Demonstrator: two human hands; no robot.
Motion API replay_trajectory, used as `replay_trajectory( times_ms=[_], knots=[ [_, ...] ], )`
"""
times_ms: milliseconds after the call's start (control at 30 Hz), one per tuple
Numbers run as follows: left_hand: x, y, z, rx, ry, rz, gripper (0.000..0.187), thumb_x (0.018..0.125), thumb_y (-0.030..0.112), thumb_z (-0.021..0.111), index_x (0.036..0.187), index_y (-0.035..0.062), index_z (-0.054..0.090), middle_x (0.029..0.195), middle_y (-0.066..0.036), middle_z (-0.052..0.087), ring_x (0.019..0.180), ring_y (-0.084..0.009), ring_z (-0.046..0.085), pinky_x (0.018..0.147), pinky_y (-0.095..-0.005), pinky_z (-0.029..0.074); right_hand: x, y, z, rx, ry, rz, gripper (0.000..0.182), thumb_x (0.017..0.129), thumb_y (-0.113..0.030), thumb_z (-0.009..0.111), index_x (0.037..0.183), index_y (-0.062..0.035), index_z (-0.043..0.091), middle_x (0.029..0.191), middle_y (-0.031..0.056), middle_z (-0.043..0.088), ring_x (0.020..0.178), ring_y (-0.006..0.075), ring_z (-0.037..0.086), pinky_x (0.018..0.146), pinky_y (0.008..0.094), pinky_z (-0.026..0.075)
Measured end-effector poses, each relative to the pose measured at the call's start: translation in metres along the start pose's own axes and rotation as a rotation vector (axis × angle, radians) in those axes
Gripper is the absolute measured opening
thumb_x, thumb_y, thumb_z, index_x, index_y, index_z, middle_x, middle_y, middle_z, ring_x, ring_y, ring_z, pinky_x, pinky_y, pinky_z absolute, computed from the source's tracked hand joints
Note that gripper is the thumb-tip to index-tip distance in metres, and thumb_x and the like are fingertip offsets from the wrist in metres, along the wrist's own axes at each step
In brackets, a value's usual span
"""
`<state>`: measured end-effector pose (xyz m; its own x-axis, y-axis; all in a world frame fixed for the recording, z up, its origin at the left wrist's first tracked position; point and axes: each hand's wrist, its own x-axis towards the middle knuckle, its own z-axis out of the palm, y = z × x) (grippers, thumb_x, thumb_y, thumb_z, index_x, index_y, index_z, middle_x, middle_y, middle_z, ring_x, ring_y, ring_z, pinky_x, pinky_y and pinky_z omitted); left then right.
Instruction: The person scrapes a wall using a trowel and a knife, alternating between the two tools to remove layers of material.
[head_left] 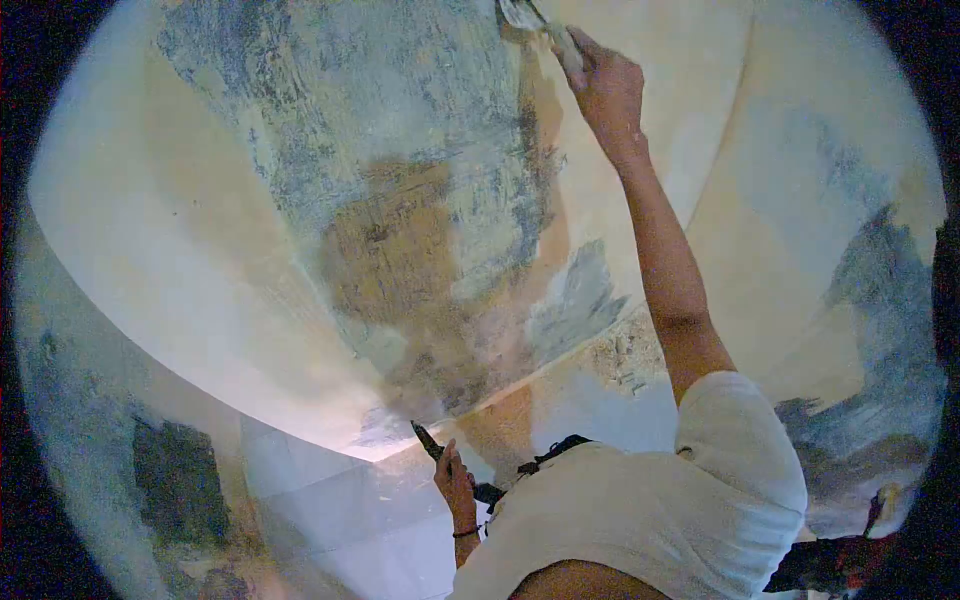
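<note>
My right hand (608, 92) is raised high, its fingers wrapped around the pale handle of a putty knife (522, 14). The metal blade lies close against the patchy plastered surface (590, 150), partly cut off by the top of the view. Lower down, my left hand (456, 482) grips a slim black tool (427, 440) whose narrow end points up and left, near the curved lower edge of the surface. What kind of tool it is, I cannot tell. A dark band circles the left wrist.
Grey-blue and brown patches (390, 230) mark the cream curved surface. Its bright lower rim (215, 400) sweeps across the view, with pale panels (350, 520) below. My white shirt (640, 510) fills the lower middle. Something dark and red (850, 562) stands at lower right.
</note>
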<state>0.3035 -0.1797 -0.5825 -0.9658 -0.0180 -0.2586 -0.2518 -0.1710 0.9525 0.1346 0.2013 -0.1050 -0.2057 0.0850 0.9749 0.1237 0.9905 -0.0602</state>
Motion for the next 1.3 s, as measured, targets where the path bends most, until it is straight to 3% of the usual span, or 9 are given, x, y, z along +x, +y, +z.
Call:
replay_trajectory(
  times_ms=[67, 300, 467, 567, 667, 900, 1067, 1133, 1300],
  knots=[
    [0.005, 0.005, 0.0, 0.0, -0.01, 0.009, 0.034, 0.1, 0.03, 0.057, 0.124, 0.0069, 0.065, 0.061, 0.008, 0.037, 0.048, -0.0024, 0.034, 0.042, -0.0214, 0.03, 0.015, 0.001, -0.005, 0.057, 0.126, -0.07, 0.039, 0.091, -0.037, 0.064, 0.117, -0.0079, 0.069, 0.072, 0.0196, 0.067, 0.065, 0.0336, 0.066, 0.063, 0.041, 0.053],
    [0.01, 0.016, 0.005, 0.013, 0.015, -0.008, 0.034, 0.1, 0.029, 0.057, 0.124, 0.0062, 0.064, 0.061, 0.008, 0.037, 0.049, -0.002, 0.035, 0.043, -0.0207, 0.031, -0.027, -0.003, -0.017, 0.038, -0.034, 0.012, 0.039, 0.094, -0.041, 0.058, 0.115, -0.01, 0.069, 0.07, 0.0187, 0.066, 0.063, 0.0349, 0.065, 0.061, 0.0433, 0.052],
    [0.005, 0.01, 0.003, -0.077, -0.018, -0.024, 0.033, 0.099, 0.029, 0.058, 0.123, 0.0074, 0.066, 0.061, 0.008, 0.038, 0.048, -0.0023, 0.036, 0.042, -0.0206, 0.032, 0.036, -0.001, 0.008, 0.012, 0.1, -0.085, 0.041, 0.093, -0.039, 0.061, 0.119, -0.008, 0.068, 0.069, 0.0206, 0.065, 0.063, 0.035, 0.065, 0.06, 0.0408, 0.052],
    [0.007, 0.01, 0.006, -0.021, -0.022, -0.017, 0.033, 0.099, 0.03, 0.058, 0.123, 0.008, 0.065, 0.059, 0.008, 0.037, 0.047, -0.0022, 0.036, 0.042, -0.0208, 0.032, 0.062, -0.028, -0.023, 0.095, 0.13, -0.104, 0.039, 0.097, -0.03, 0.057, 0.116, 0.0019, 0.067, 0.072, 0.0232, 0.066, 0.059, 0.0356, 0.064, 0.055, 0.0407, 0.05],
    [0.003, 0.013, 0.002, -0.068, -0.015, -0.024, 0.034, 0.099, 0.03, 0.059, 0.123, 0.0079, 0.065, 0.058, 0.008, 0.037, 0.047, -0.0023, 0.036, 0.042, -0.0212, 0.032, 0.032, -0.005, -0.007, 0.001, 0.026, -0.074, 0.041, 0.094, -0.039, 0.06, 0.12, -0.0083, 0.067, 0.07, 0.0215, 0.065, 0.061, 0.034, 0.065, 0.059, 0.0406, 0.052],
    [0.004, -0.003, 0.0, -0.045, 0.019, -0.063, 0.034, 0.099, 0.031, 0.06, 0.123, 0.0076, 0.065, 0.058, 0.008, 0.037, 0.046, -0.0016, 0.034, 0.041, -0.0206, 0.03, -0.039, 0.001, -0.011, 0.072, -0.07, 0.076, 0.04, 0.094, -0.038, 0.06, 0.118, -0.0073, 0.068, 0.07, 0.0207, 0.066, 0.061, 0.0344, 0.066, 0.06, 0.0419, 0.053],
    [0.0, 0.004, 0.009, -0.104, 0.006, -0.099, 0.033, 0.099, 0.029, 0.06, 0.123, 0.0071, 0.065, 0.058, 0.008, 0.036, 0.046, -0.0012, 0.032, 0.041, -0.0204, 0.029, 0.036, 0.008, 0.006, -0.022, 0.097, -0.162, 0.037, 0.094, -0.035, 0.059, 0.116, -0.0061, 0.067, 0.072, 0.019, 0.066, 0.066, 0.0359, 0.065, 0.066, 0.0471, 0.052],
    [0.001, 0.001, 0.013, -0.111, -0.005, -0.086, 0.033, 0.099, 0.028, 0.059, 0.124, 0.0069, 0.064, 0.058, 0.009, 0.036, 0.046, -0.0014, 0.031, 0.041, -0.0205, 0.029, 0.079, -0.017, -0.014, 0.185, 0.265, -0.179, 0.035, 0.094, -0.028, 0.059, 0.104, 0.0041, 0.069, 0.075, 0.0261, 0.064, 0.066, 0.0396, 0.065, 0.063, 0.044, 0.051],
    [0.005, 0.005, 0.021, -0.075, -0.043, -0.058, 0.033, 0.099, 0.027, 0.059, 0.124, 0.0068, 0.063, 0.058, 0.008, 0.036, 0.045, -0.0022, 0.032, 0.041, -0.0204, 0.029, 0.146, -0.027, -0.023, 0.031, 0.187, -0.164, 0.034, 0.095, -0.028, 0.056, 0.091, 0.0039, 0.067, 0.077, 0.0252, 0.065, 0.071, 0.0406, 0.066, 0.067, 0.0476, 0.051]
  ],
)
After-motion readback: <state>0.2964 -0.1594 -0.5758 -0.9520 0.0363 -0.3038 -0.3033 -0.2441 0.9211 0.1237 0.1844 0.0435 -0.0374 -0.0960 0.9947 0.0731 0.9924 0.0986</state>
